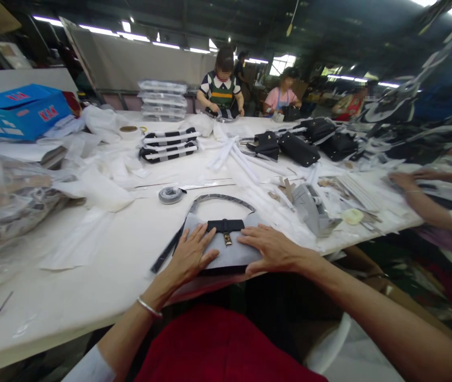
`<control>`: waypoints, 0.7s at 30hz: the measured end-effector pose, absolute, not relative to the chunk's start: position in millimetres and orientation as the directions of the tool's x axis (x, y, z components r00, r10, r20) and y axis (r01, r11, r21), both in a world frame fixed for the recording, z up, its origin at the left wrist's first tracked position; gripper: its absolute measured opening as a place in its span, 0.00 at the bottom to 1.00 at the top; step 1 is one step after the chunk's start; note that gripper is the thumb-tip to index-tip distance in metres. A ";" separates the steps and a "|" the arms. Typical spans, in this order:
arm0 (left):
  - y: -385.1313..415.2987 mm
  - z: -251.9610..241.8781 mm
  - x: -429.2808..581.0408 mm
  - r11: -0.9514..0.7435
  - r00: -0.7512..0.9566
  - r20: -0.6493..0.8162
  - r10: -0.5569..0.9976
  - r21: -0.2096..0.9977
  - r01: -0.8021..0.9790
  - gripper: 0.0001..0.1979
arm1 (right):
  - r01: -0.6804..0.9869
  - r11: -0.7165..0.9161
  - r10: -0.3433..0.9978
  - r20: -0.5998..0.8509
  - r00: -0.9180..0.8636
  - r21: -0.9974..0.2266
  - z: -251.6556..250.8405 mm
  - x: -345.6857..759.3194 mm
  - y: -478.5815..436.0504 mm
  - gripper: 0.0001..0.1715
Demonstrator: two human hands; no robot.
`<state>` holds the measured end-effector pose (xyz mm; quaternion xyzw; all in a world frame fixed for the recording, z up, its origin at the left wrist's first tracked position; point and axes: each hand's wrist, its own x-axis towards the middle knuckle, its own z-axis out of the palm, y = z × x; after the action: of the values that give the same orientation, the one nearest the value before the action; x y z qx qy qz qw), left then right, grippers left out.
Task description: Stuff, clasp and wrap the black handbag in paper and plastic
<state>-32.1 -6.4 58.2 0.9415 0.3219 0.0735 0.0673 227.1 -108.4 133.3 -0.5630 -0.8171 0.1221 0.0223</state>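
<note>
A handbag (229, 258) lies flat at the table's near edge, its body covered by pale wrapping sheet. Across its top runs a black flap strap with a gold clasp (228, 239) hanging below. The bag's handle (221, 197), wrapped in clear film, arches away behind it, and a dark strap (169, 251) trails off to the left. My left hand (194, 249) rests with fingers spread on the bag's left side. On the right side, my right hand (267, 245) lies with its fingers stretched out, touching the sheet. Neither hand grips anything.
A rolled grey strap (170, 195) sits beyond the bag. To the right stands a grey tape dispenser (315, 209). Black bags (299, 148) and wrapped bags (169, 144) lie farther back. Plastic wrapping (6, 207) and a blue box (20, 112) are left. Co-workers' hands (404, 180) are right.
</note>
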 end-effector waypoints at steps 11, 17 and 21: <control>-3.2 53.9 -25.4 -0.803 0.794 0.131 0.594 0.032 0.595 0.34 | 0.879 0.477 0.864 0.167 -0.474 0.029 73.0 246.8 -110.3 0.31; -9.8 56.9 -18.2 -0.807 0.790 0.244 0.562 -0.051 0.589 0.37 | 0.908 0.409 0.826 0.388 -0.409 0.088 31.8 249.3 -113.8 0.31; -28.1 72.0 -15.5 -0.882 0.856 0.274 0.438 -0.056 0.469 0.45 | 0.891 0.449 0.825 0.351 -0.444 0.071 38.2 254.1 -114.7 0.38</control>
<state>-15.5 -28.1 72.0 0.9615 0.2357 0.1277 -0.0604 254.1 -114.7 38.2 -0.5100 -0.8407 -0.1232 0.1337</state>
